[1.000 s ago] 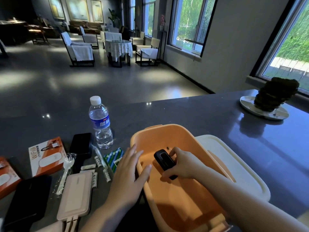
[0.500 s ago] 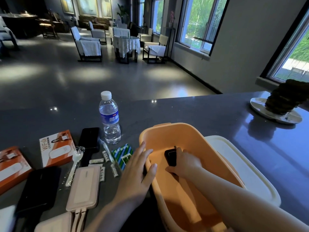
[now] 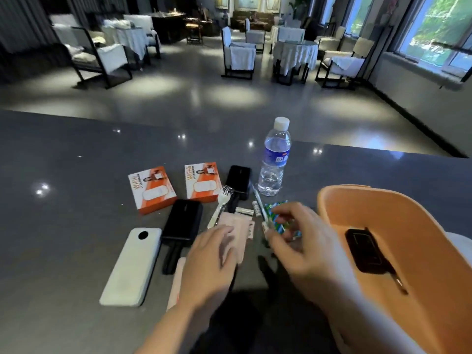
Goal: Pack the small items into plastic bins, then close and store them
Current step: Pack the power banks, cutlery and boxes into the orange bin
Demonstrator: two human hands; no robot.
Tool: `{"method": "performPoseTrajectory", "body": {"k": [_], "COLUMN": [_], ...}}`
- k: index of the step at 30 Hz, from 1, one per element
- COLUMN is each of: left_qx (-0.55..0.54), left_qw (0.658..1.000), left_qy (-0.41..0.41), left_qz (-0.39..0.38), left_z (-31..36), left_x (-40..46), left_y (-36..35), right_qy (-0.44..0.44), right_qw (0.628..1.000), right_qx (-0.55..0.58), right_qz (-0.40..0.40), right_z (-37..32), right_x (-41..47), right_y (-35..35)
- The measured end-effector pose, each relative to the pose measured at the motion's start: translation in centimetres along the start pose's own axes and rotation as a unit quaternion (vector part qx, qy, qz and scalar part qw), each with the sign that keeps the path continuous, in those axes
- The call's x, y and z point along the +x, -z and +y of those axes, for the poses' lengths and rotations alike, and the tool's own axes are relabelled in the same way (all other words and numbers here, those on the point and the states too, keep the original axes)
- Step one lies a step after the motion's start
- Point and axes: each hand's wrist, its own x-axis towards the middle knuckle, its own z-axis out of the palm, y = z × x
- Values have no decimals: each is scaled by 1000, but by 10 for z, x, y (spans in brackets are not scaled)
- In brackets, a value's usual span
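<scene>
The orange plastic bin (image 3: 339,200) stands at the right with a black device (image 3: 365,251) lying inside it. My right hand (image 3: 298,246) is outside the bin, fingers spread, hovering over a green-and-blue packet (image 3: 277,221); it holds nothing. My left hand (image 3: 212,261) rests flat, fingers apart, on a pink power bank (image 3: 238,229). Small white batteries (image 3: 245,210) and a wrapped plastic fork (image 3: 219,208) lie just beyond my hands. To the left lie a black power bank (image 3: 182,221) and a white power bank (image 3: 132,267).
Two orange WiFi boxes (image 3: 152,189) (image 3: 203,182), a black device (image 3: 238,178) and an upright water bottle (image 3: 274,159) sit farther back on the dark grey counter (image 3: 63,226). A corner of the bin's white lid (image 3: 459,238) shows at the right edge.
My right hand let go of the black device in the bin and moved left to the green packet. My left hand left the bin's rim for the pink power bank. The view swung left.
</scene>
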Motion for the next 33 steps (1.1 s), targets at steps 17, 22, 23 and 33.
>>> {"method": "performPoseTrajectory", "body": {"k": [17, 22, 23, 33], "left_qx": [69, 74, 81, 110], "left_qw": [992, 993, 993, 986], "left_qy": [104, 84, 87, 107], "left_qz": [-1, -24, -25, -72], "left_z": [-51, -55, -55, -53], "left_x": [-70, -67, -65, -49], "left_y": [18, 15, 14, 21], "right_qy": [-164, -152, -150, -171], "right_qw": [975, 969, 967, 970], "right_qx": [-130, -157, -165, -130], "right_qz": [-67, -115, -122, -110], "right_z": [27, 45, 48, 47], "right_x": [32, 15, 11, 13], "right_y": [-152, -130, -127, -120]}}
